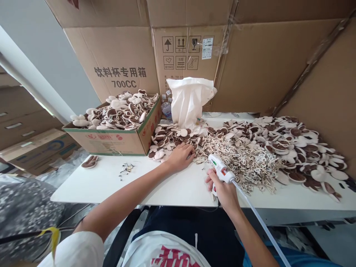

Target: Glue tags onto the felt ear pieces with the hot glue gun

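Observation:
My right hand (223, 189) is closed round the handle of a white hot glue gun (219, 166), its nozzle tilted up and left. A long clear glue stick (260, 220) trails from the gun's back end towards me. My left hand (180, 157) lies at the front edge of a heap of brown and cream plush pieces (164, 139); its fingers curl under, and what they hold, if anything, is hidden. Just beyond the gun is a tangled heap of thin cream cord loops (239, 155) with small tags.
An open carton (116, 142) full of plush pieces stands at the left. More plush pieces (300, 148) spread across the right. A white plastic bag (190, 100) and a bottle (167, 110) stand behind. One brown piece (90, 161) and dark scraps (127, 168) lie on the white table (155, 191). Tall cardboard (264, 66) closes the back.

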The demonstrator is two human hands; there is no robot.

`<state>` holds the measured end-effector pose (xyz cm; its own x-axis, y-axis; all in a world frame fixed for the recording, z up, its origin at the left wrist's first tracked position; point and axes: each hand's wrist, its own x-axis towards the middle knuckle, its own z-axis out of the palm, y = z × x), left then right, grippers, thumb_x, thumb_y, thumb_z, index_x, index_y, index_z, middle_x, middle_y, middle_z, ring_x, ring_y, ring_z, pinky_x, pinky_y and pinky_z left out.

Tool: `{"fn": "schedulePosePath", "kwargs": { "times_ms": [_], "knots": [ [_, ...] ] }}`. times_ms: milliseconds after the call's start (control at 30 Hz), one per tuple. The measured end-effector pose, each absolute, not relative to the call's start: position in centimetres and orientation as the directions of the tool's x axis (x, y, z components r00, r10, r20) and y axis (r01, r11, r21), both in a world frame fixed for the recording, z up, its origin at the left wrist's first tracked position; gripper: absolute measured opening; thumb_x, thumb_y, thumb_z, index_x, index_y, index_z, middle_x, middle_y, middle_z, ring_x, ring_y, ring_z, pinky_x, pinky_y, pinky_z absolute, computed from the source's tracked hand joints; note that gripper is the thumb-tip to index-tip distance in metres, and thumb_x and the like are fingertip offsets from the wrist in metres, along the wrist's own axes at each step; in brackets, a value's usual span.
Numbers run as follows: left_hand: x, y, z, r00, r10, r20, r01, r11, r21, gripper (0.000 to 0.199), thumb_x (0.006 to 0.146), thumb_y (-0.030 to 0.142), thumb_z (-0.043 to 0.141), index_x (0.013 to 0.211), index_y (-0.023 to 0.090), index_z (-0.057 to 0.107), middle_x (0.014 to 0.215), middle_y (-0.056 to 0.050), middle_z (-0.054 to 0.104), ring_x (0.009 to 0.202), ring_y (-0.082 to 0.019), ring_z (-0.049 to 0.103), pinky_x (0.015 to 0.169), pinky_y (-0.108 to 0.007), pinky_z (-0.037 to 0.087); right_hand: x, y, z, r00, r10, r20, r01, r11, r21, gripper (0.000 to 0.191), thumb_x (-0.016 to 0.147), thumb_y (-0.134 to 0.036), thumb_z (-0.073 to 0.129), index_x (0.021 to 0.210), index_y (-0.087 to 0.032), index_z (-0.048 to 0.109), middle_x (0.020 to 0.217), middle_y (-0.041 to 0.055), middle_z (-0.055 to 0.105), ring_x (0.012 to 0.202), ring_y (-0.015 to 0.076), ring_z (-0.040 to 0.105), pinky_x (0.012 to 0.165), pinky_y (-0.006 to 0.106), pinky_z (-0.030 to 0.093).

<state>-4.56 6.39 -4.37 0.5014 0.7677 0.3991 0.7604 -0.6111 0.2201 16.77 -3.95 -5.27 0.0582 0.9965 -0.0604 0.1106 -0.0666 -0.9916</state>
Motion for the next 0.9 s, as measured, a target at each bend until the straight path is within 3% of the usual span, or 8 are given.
{"fn": "schedulePosePath", "kwargs": {
  "times_ms": [900],
  "knots": [
    [-4.68, 6.36, -4.38, 0.491, 0.780, 0.389, 0.766, -0.599, 0.233, 0.008, 0.101, 0.026, 0.053, 0.100, 0.022, 0.059, 0.098, -0.006, 0.068, 0.094, -0.024, 0.058, 0.087, -0.038, 0.046, 16.69, -3.99, -5.23, 0.067, 0.996, -0.058, 0.121, -0.066, -0.990, 0.042, 0.089, -0.064, 0.065, 0.087, -0.022, 0.067, 0.066, -0.0003, 0.067, 0.051, 0.0170, 0.061, 0.053, 0.030, 0.049]
  ]
}}
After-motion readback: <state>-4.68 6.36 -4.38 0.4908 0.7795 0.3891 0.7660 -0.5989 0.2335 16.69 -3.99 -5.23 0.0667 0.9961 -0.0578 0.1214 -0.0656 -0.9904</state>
